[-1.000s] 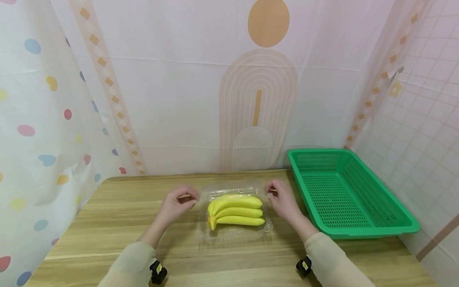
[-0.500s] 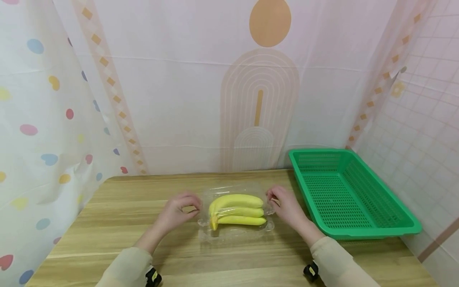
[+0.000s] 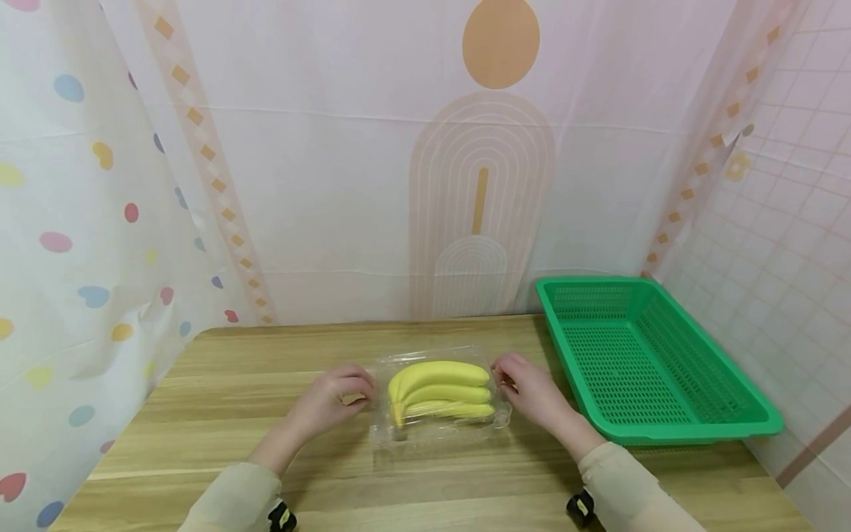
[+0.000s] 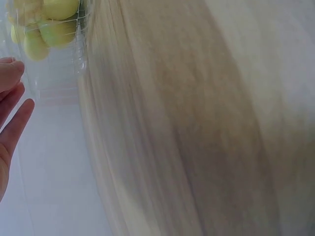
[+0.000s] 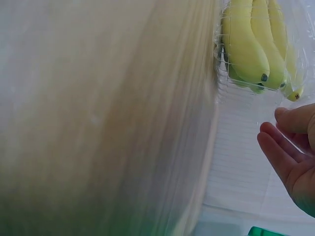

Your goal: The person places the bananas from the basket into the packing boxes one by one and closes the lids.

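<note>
A bunch of yellow bananas [image 3: 439,374] lies in a clear plastic clamshell container [image 3: 435,442] on the wooden table. Over the fruit hangs the container's see-through lid [image 3: 432,355], tilted forward from the back. At its left side, my left hand [image 3: 332,401] pinches the edge between thumb and fingers. My right hand [image 3: 530,390] pinches the opposite edge. The left wrist view has the left hand [image 4: 11,108] at its border, close to the plastic. In the right wrist view the right hand [image 5: 295,147] is beside the banana tips [image 5: 263,77].
A green perforated basket [image 3: 625,369] stands at the right of the table, near my right forearm. The wooden table [image 3: 219,414] reaches back to a printed curtain [image 3: 319,222]. A black wrist camera [image 3: 580,508] sits on my right sleeve.
Both hands have brought the lid forward and down over the bananas. Its front edge has come from behind the fruit to above its front part.
</note>
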`<state>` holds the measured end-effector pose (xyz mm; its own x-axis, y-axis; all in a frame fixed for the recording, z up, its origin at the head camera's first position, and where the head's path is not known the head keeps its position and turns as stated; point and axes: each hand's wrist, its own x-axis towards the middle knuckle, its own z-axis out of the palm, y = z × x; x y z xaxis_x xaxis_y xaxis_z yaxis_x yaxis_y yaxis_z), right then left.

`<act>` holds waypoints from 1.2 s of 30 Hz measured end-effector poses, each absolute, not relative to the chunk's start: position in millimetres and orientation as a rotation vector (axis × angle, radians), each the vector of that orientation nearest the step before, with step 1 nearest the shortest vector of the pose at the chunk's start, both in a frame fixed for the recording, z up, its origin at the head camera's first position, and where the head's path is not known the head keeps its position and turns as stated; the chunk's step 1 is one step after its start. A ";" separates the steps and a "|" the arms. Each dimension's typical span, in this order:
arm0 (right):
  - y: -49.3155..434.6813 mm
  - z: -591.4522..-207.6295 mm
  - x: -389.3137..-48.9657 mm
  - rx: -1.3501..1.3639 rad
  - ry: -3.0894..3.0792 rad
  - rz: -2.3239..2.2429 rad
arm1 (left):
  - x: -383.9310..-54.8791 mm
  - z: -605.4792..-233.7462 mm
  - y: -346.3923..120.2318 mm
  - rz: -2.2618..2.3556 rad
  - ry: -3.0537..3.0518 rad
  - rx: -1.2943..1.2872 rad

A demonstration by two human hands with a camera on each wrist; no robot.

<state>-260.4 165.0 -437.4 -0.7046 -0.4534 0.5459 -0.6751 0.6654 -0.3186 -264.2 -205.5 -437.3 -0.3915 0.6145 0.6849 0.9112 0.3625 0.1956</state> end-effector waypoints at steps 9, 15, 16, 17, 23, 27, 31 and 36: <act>166.7 -436.7 -259.6 0.931 -2.461 0.632 | -261.9 -436.7 -204.8 -0.739 -2.126 -1.317; 166.9 -436.4 -258.3 0.969 -2.450 0.609 | -261.8 -436.8 -206.0 -0.713 -2.144 -1.309; 166.9 -436.2 -258.0 0.975 -2.450 0.609 | -261.8 -436.9 -206.1 -0.710 -2.146 -1.306; 166.9 -436.1 -257.9 0.979 -2.448 0.609 | -261.5 -437.0 -206.2 -0.707 -2.147 -1.303; 166.7 -434.6 -255.2 0.952 -2.464 0.608 | -258.8 -435.5 -208.0 -0.680 -2.171 -1.288; 167.3 -430.4 -248.9 0.897 -2.514 0.648 | -255.5 -433.2 -209.0 -0.635 -2.201 -1.285; 169.8 -426.1 -242.4 0.871 -2.551 0.706 | -250.5 -429.9 -208.8 -0.598 -2.246 -1.276; 172.7 -424.6 -237.1 0.816 -2.609 0.814 | -242.2 -425.6 -208.3 -0.640 -2.299 -1.245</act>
<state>-237.1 172.7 -424.6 -0.7984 -0.4309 0.4207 -0.5937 0.6803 -0.4298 -242.2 -208.3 -425.6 -0.4938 0.6475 0.5805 0.8543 0.4858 0.1849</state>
